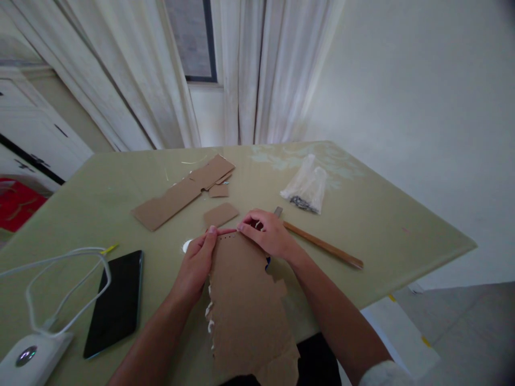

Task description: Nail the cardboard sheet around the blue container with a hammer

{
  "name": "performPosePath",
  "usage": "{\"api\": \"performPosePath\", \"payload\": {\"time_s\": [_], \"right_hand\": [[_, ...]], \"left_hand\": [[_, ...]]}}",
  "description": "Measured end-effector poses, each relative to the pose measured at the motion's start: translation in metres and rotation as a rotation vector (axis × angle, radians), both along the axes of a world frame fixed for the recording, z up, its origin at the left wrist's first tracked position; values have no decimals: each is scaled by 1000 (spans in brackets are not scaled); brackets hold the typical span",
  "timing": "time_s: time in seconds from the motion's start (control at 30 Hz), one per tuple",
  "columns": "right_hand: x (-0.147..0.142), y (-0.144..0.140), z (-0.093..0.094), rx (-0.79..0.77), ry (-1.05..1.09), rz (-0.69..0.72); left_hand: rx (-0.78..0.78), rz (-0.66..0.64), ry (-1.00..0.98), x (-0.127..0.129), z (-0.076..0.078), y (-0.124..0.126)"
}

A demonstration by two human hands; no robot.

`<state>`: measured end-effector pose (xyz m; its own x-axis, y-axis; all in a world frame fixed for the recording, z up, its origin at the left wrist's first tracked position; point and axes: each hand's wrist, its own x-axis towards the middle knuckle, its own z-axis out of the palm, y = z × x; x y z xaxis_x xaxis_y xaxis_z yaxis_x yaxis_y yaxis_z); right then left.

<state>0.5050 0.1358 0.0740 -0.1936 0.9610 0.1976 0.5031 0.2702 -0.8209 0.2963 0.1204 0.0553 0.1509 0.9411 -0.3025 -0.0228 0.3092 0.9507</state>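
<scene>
Both hands pinch the far edge of a ragged cardboard sheet on the counter.

The cardboard sheet (pixel 247 311) lies with its long axis running near to far, its torn near end hanging over the counter (pixel 382 225) edge. The left hand (pixel 197 265) pinches its far-left corner; the right hand (pixel 269 233) pinches the far edge just to the right, fingertips nearly meeting. Cardboard scraps (pixel 183 193) lie farther off, a wooden-handled tool (pixel 322 245) right, a black phone (pixel 116 303) left.

A big brown cardboard piece (pixel 245 305) with torn edges lies flat, its far end pinched under both hands' fingers
</scene>
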Motion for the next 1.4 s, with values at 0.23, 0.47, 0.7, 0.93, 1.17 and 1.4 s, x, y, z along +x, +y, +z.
{"api": "performPosePath", "payload": {"time_s": [0.23, 0.47, 0.7, 0.93, 1.17, 1.4], "right_hand": [[8, 0, 2, -68, 125, 31], [8, -4, 6, -108, 275, -6], [7, -9, 9, -65, 369, 1], [6, -12, 12, 0, 420, 19], [6, -11, 10, 16, 452, 19], [5, -14, 12, 57, 490, 28]], "left_hand": [[119, 26, 45, -1, 0, -1], [251, 57, 49, -11, 1, -4], [242, 91, -19, -13, -1, -7], [243, 50, -216, -12, 12, -11], [302, 55, -225, -11, 7, -10], [426, 11, -148, -16, -2, -12]]}}
